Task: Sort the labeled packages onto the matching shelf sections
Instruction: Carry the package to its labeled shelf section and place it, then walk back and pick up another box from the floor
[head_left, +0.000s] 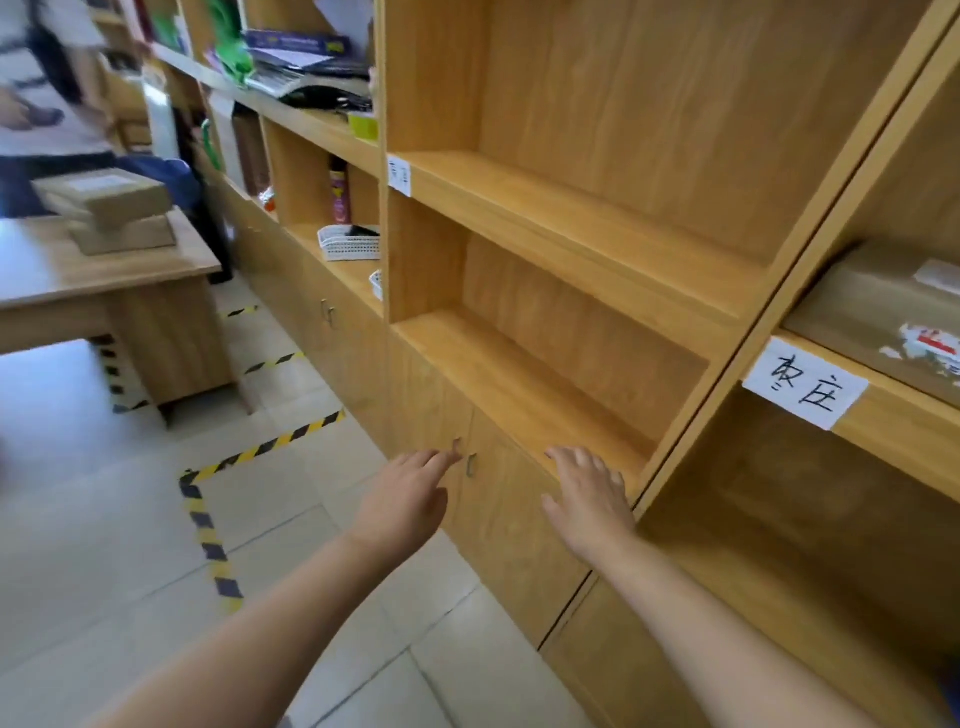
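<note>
A stack of brown cardboard packages (106, 208) lies on the wooden desk (104, 280) at the left. One more brown package (872, 306) rests on the right-hand shelf, above a white paper label (805, 383) with handwritten characters. Another white label (399, 175) is stuck on the edge of the middle shelf unit (571, 218), whose two sections hold nothing. My left hand (405, 499) is open in front of the lower cabinet doors. My right hand (589, 493) is open too, fingers spread near the front edge of the lowest open shelf. Neither hand holds anything.
A person in dark trousers (62, 104) stands behind the desk at the upper left. The left shelves hold papers, a spray can (339, 192) and a white basket (349, 243). Yellow-black tape (260, 449) marks the tiled floor.
</note>
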